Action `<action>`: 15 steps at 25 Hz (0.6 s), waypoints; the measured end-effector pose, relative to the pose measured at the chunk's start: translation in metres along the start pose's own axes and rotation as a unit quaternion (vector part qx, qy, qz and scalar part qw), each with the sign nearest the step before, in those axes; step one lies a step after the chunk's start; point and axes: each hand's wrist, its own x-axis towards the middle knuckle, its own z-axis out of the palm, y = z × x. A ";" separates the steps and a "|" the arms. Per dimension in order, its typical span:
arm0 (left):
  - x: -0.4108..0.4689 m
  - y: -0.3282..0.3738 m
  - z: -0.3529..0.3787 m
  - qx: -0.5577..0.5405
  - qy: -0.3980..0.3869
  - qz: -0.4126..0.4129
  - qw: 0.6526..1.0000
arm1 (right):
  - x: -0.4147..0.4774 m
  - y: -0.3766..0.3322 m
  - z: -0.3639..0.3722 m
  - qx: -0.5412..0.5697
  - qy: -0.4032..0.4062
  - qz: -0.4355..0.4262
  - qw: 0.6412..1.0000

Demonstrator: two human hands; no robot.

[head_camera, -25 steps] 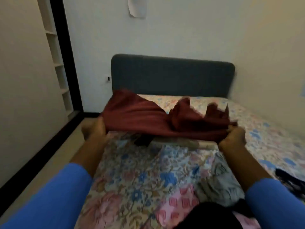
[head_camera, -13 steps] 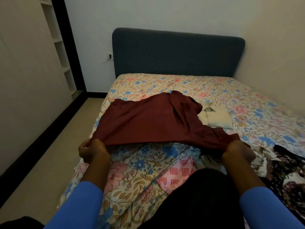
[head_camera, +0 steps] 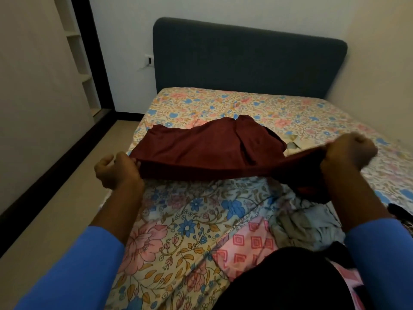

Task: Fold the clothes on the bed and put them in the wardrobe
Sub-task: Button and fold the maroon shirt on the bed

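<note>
A dark maroon cloth garment (head_camera: 201, 151) is held stretched above the near half of a bed covered by a cream floral-print sheet with blue and pink flowers (head_camera: 223, 104); its far part is laid on the sheet, while its near edge is lifted clear. The left hand (head_camera: 116, 171) is closed on the garment's left corner, the cloth being pinched between thumb and curled fingers. The right hand (head_camera: 348, 153) is clenched in a fist around the right corner, which is raised higher than the left, so that the edge is drawn taut and slanted. Both forearms are shown in bright blue long sleeves (head_camera: 380, 253). A folded beige cloth item (head_camera: 295, 144) is partly seen on the sheet just beyond the maroon garment's right side. A crumpled pale grey-blue garment (head_camera: 308, 227) is heaped beneath the right forearm, beside a pink fabric with red diamond print (head_camera: 250, 242). A dark blue-grey upholstered headboard (head_camera: 245, 57) is set against the far wall, and a white wall socket (head_camera: 148, 61) is mounted just to its left.
</note>
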 end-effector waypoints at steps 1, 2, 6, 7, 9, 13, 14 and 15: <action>0.013 0.000 0.019 0.005 -0.010 -0.008 1.000 | 0.007 -0.008 0.026 -0.003 -0.030 -0.025 0.999; 0.026 -0.002 0.039 0.028 -0.022 -0.012 0.999 | 0.017 -0.011 0.054 -0.001 -0.063 -0.049 0.997; 0.083 -0.027 0.113 0.083 -0.049 -0.037 0.995 | 0.055 0.009 0.165 -0.072 -0.219 -0.124 0.965; 0.093 -0.036 0.126 0.090 -0.063 -0.039 0.993 | 0.046 0.009 0.182 -0.091 -0.271 -0.135 0.949; 0.101 -0.055 0.133 0.143 -0.096 -0.019 0.985 | 0.035 0.023 0.204 -0.126 -0.387 -0.130 0.904; 0.065 -0.103 0.074 0.348 -0.302 0.326 0.826 | 0.012 0.103 0.179 -0.151 -0.233 -0.098 0.956; 0.057 -0.114 0.055 0.366 -0.375 0.402 0.751 | 0.010 0.133 0.159 -0.138 -0.135 -0.045 0.980; 0.053 -0.125 0.040 0.386 -0.436 0.461 0.670 | 0.007 0.160 0.138 -0.138 -0.055 0.026 0.989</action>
